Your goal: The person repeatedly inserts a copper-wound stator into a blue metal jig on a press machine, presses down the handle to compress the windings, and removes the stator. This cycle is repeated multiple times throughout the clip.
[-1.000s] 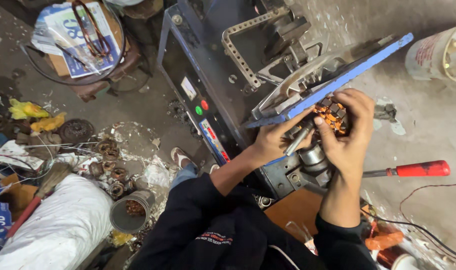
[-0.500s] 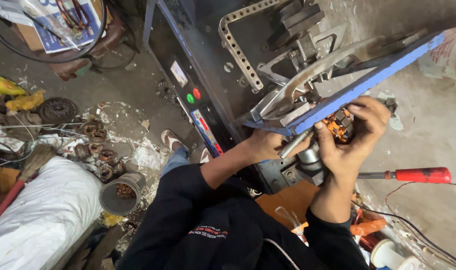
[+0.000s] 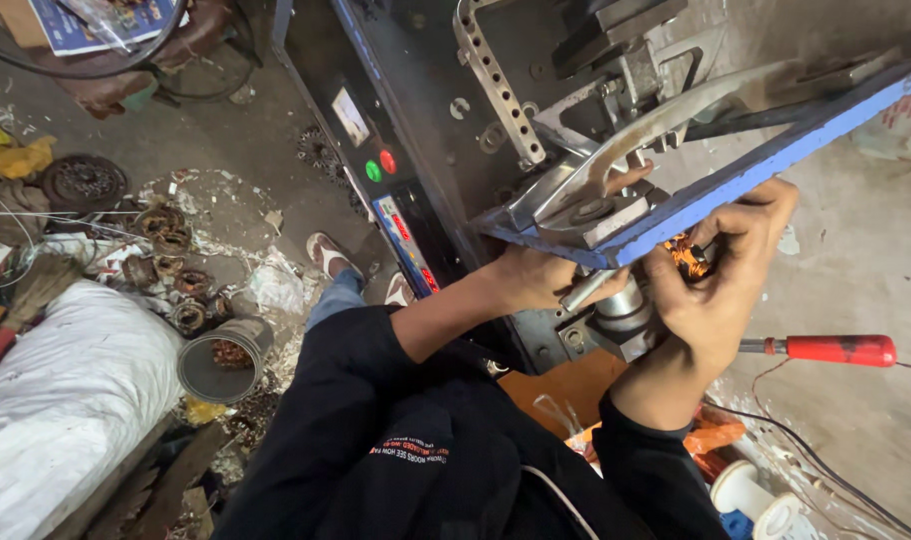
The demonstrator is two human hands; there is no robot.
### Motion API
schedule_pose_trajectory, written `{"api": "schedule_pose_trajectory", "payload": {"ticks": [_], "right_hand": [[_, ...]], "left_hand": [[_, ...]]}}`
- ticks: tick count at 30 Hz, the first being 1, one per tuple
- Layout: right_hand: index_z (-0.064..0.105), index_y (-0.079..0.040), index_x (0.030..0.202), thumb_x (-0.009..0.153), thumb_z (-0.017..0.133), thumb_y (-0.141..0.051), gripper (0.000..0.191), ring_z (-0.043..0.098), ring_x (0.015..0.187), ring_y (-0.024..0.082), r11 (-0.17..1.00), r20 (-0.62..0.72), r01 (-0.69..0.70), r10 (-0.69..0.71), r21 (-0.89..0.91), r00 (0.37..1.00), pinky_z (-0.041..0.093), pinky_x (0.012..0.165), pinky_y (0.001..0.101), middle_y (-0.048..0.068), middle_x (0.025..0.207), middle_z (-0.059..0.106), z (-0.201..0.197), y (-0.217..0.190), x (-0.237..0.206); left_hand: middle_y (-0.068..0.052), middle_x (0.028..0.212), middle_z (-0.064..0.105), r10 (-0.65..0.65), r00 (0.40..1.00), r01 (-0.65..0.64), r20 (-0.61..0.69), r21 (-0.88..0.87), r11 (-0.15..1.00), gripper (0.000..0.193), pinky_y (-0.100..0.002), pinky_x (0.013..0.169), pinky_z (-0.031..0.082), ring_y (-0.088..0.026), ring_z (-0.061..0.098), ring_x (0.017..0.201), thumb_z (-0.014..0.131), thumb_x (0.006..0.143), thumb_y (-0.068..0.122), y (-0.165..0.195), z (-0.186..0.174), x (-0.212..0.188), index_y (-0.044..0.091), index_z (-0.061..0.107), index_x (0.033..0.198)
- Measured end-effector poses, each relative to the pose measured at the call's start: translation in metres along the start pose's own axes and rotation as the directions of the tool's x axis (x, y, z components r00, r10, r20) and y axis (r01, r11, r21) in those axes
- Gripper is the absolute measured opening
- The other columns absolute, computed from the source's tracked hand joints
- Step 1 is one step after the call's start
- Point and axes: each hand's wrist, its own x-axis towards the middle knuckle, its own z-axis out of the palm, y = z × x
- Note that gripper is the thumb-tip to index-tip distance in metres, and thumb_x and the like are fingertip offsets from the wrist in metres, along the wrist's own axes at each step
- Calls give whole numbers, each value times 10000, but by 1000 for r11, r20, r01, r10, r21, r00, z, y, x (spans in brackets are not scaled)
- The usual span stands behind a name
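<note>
Hands worked under the blue-edged plate [image 3: 775, 160] of the machine. My right hand [image 3: 720, 285] pinched the copper coil [image 3: 687, 255] just below that plate; my left hand [image 3: 540, 275] clasped a metal rod [image 3: 587, 290] beside it. Red-handled screwdriver [image 3: 830, 349] lay right of the plate; green and red buttons [image 3: 380, 166] sat left.

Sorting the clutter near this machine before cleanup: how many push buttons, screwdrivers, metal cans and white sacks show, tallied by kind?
Push buttons: 2, green and red
Red-handled screwdriver: 1
Metal can: 1
White sack: 1
Total: 5
</note>
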Motion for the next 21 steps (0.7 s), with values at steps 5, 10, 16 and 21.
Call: {"api": "schedule_pose_trajectory", "payload": {"ticks": [5, 10, 16, 21], "right_hand": [[446, -62, 1000, 809, 812, -46, 413, 434, 1104, 194, 999, -103, 13, -9, 36, 995, 379, 1012, 281, 80, 1191, 407, 11, -10, 7], [622, -49, 1055, 812, 862, -55, 342, 507, 1202, 269, 973, -185, 130, -166, -188, 969, 444, 994, 364, 141, 1302, 500, 16, -9, 0], [704, -61, 1063, 903, 869, -9, 236, 597, 1171, 326, 929, -204, 263, -320, -262, 925, 557, 899, 390, 160, 1296, 515, 17, 4, -8], [642, -23, 1022, 865, 837, -1, 252, 652, 1096, 326, 922, -168, 298, -344, -247, 924, 558, 950, 426, 168, 1181, 642, 14, 2, -5]], "left_hand": [[-142, 1592, 413, -8, 1000, 8, -11, 9, 1000, 586, -485, 1109, 451, -376, 521, 1404, 841, 874, 142, -4, 3, -1, 103, 538, 1373], [-139, 1605, 418, -50, 998, 50, 33, -12, 999, 597, -478, 1124, 457, -352, 519, 1376, 847, 861, 167, -6, 4, -2, 143, 526, 1363], [-135, 1618, 405, -19, 999, 19, 49, 12, 1000, 641, -469, 1121, 457, -343, 523, 1358, 843, 903, 174, -7, 2, -7, 167, 487, 1436], [-144, 1666, 357, -25, 998, 27, 53, -47, 999, 682, -489, 1188, 408, -349, 473, 1439, 825, 949, 207, -12, 6, -8, 139, 442, 1509]]}}
